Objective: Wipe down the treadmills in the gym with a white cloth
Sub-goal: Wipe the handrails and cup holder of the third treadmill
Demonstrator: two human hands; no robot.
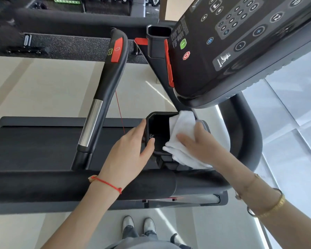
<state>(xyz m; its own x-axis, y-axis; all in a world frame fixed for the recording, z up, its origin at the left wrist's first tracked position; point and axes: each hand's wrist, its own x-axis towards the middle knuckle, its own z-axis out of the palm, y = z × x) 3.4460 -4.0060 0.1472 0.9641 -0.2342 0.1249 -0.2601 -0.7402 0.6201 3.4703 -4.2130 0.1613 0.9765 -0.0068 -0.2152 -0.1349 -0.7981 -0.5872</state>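
The right hand [198, 142] lies flat on the white cloth [182, 139], fingers [184, 138] straight and pressed close together, holding the cloth against the right rim of the black cup holder [158, 133] on the treadmill [43, 146]. The cloth is bunched and folded (one corner drapes over the holder's rim, the rest trails back under the right forearm). The left hand [131, 151] steadies the holder from the opposite side: its fingers are relaxed and slightly spread along the left wall, and the thumb hooks over the near rim. A red string bracelet [106, 184] sits on the left wrist; gold bangles [269, 207] sit on the right wrist. The console [241, 42] tilts above the holder, just beside the cloth's top edge. A handrail [104, 90] with a red panel runs to the left, apart from both hands.
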